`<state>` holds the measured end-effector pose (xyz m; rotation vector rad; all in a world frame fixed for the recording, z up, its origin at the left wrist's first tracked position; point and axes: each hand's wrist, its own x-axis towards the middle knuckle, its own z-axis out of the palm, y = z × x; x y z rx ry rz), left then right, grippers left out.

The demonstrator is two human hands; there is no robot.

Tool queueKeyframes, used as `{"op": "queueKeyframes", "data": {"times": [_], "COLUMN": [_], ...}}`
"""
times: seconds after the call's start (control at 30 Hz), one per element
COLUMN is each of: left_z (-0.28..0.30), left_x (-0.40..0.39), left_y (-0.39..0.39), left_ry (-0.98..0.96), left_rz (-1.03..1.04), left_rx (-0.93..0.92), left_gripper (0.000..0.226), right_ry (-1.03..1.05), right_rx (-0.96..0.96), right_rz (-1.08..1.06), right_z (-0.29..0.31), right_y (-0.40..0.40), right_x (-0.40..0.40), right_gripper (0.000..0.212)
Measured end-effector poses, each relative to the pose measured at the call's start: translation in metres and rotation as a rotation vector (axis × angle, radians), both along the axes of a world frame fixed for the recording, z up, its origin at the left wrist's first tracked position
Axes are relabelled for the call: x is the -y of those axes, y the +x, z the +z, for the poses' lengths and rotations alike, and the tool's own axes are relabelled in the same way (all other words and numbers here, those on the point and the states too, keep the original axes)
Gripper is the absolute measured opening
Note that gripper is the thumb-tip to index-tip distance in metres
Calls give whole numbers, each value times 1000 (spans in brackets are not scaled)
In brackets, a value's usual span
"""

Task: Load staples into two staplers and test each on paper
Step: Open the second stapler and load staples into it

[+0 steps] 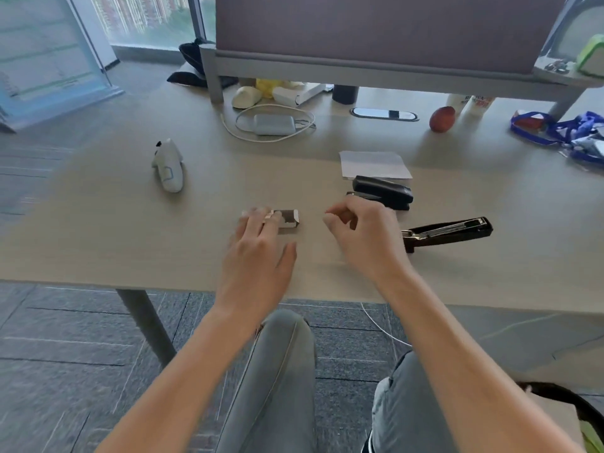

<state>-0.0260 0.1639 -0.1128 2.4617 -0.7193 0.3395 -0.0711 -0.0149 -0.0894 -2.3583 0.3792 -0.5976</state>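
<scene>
Left hand (258, 246): palm down, fingers spread and extended forward, thumb angled out to the right; fingertips motion-blurred. Left forearm bare, reaching up from the lower left.

Right hand (362, 237): loosely curled, thumb and forefinger drawn together in a pinch; whether anything sits between them cannot be told. Right forearm bare, reaching up from the lower right.

An office: a pale wood-look table (130, 230) backed by a grey fabric divider panel (376, 27), an oval cable port (385, 114) set in its top, grey carpet tiles (65, 354) underfoot, and a floor-to-ceiling window (147, 18) facing high-rise buildings.
</scene>
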Motion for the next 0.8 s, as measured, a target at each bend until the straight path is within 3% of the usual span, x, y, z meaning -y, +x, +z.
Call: {"op": "queueKeyframes", "data": {"times": [0.2,0.5,0.8], "left_z": [-11,-23,-21], "left_x": [-12,-15,-15], "left_y": [29,36,34], "left_ry": [155,183,211], "left_rz": [-11,-32,-28], "left_rx": [-85,-84,-89], "left_gripper": [71,66,70], "right_ry": [-164,-340,-401], "right_rx": [-76,-200,-241], "right_rz": [177,431,460], "right_z": [1,9,10], "right_y": [48,86,92], "right_x": [-14,-14,-11], "right_gripper": [15,9,6]}}
